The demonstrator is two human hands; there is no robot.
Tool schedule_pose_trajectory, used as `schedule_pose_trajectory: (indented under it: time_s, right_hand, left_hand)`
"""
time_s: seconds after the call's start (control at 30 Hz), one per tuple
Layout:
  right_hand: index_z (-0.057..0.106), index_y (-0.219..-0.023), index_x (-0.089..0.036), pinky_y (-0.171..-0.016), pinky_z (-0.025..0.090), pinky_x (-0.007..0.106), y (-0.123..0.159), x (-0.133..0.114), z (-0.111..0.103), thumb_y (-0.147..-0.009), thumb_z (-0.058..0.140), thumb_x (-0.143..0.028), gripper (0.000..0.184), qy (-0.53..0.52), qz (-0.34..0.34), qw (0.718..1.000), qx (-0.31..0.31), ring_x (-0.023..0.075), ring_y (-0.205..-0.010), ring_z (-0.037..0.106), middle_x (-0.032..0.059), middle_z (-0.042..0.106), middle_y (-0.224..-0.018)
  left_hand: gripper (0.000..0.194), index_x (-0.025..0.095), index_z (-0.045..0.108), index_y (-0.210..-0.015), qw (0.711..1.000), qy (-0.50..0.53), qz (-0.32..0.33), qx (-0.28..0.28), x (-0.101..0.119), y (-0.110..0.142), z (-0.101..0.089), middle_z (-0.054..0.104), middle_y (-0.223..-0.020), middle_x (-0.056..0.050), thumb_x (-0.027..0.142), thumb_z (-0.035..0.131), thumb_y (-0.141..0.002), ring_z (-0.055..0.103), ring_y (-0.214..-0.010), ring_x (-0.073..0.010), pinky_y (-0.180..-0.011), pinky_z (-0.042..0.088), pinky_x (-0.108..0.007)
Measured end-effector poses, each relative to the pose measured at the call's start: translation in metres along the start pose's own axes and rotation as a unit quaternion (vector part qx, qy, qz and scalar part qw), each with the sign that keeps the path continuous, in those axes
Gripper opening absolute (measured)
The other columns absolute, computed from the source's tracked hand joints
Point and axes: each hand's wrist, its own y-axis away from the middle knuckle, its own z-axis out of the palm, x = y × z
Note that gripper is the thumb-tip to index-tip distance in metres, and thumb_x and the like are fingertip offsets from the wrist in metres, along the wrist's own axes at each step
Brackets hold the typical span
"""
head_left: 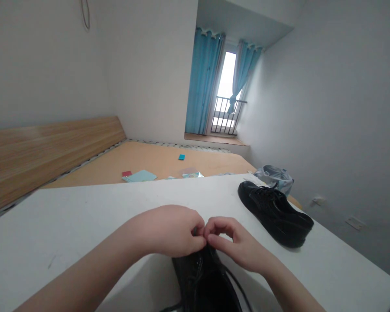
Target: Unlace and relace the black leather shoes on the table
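Note:
A black lace-up shoe [190, 277] stands on the white table [94, 212] at the bottom middle, its opening toward me and its lower part cut off by the frame. Over its front lacing, my left hand [170, 229] and my right hand [232, 240] meet fingertip to fingertip. Both pinch at the shoelace there, though the bit between the fingers is mostly hidden. One loose black lace end [238, 284] trails down the shoe's right side, and another lies at its lower left. The matching black shoe [274, 212] rests to the right, its laces threaded.
Beyond the table lies a wooden bed board [156, 151] with a light blue sheet [141, 176], a red piece [126, 173] and a small blue square [181, 157]. A lined bin [276, 175] stands past the table's far right edge. Blue curtains [204, 82] flank a window.

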Motion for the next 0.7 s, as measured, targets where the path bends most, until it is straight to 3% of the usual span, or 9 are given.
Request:
schedule_pose_trajectory:
  time_s: [0.13,0.23,0.37,0.5,0.63,0.7]
  right_hand:
    - [0.059,-0.078,-0.017,-0.071,0.039,0.029,0.003,-0.005,0.003,-0.08,0.056,-0.016,0.004,0.135,-0.053,0.989,0.001,0.0158,-0.075,0.048,0.0008,0.054,-0.078]
    - [0.057,-0.076,-0.018,-0.075,0.04,0.031,0.004,-0.005,0.001,-0.082,0.056,-0.016,0.007,0.142,-0.067,0.988,-0.009,0.0167,-0.08,0.049,0.0015,0.051,-0.082]
    - [0.057,-0.079,-0.019,-0.083,0.04,0.033,0.002,-0.002,-0.001,-0.09,0.053,-0.028,0.015,0.087,-0.072,0.993,-0.037,0.0181,-0.088,0.048,0.0033,0.05,-0.089]
    - [0.058,-0.078,-0.019,-0.088,0.037,0.035,0.0,0.003,-0.001,-0.091,0.05,-0.047,0.032,0.026,-0.032,0.998,-0.039,0.0192,-0.091,0.046,0.0038,0.049,-0.091]
    - [0.061,-0.074,-0.017,-0.083,0.037,0.034,0.002,0.007,0.001,-0.089,0.049,-0.057,0.044,-0.128,0.005,0.991,-0.044,0.019,-0.086,0.048,0.004,0.055,-0.088]
    - [0.064,-0.077,-0.016,-0.081,0.037,0.034,0.002,0.008,0.003,-0.088,0.049,-0.059,0.047,-0.208,0.008,0.977,-0.047,0.0192,-0.082,0.05,0.0041,0.058,-0.082]
  left_hand:
    - [0.026,0.024,0.068,-0.077,0.999,-0.033,-0.021,0.007,0.003,0.001,0.003,0.069,-0.072,-0.002,0.038,0.046,-0.078,0.054,-0.06,-0.0172,-0.048,0.029,-0.026]
    - [0.027,0.023,0.067,-0.074,1.0,-0.027,-0.006,-0.007,0.004,0.001,0.003,0.067,-0.069,-0.001,0.036,0.044,-0.08,0.052,-0.057,-0.0156,-0.049,0.028,-0.025]
    - [0.026,0.022,0.066,-0.075,1.0,0.014,0.01,-0.019,0.0,-0.002,0.003,0.062,-0.064,0.001,0.038,0.046,-0.082,0.048,-0.055,-0.0137,-0.048,0.028,-0.025]
    - [0.042,0.02,0.063,-0.074,0.992,0.117,0.026,-0.027,-0.001,-0.004,0.001,0.059,-0.067,0.001,0.048,0.037,-0.088,0.048,-0.058,-0.0135,-0.052,0.032,-0.025]
    - [0.047,0.018,0.063,-0.075,0.971,0.24,-0.003,-0.014,0.003,-0.001,-0.007,0.06,-0.067,0.001,0.056,0.038,-0.088,0.049,-0.059,-0.0134,-0.054,0.034,-0.025]
    - [0.043,0.018,0.061,-0.075,0.952,0.306,0.013,0.011,0.005,0.002,-0.012,0.058,-0.065,0.002,0.054,0.041,-0.088,0.049,-0.058,-0.0124,-0.054,0.037,-0.023]
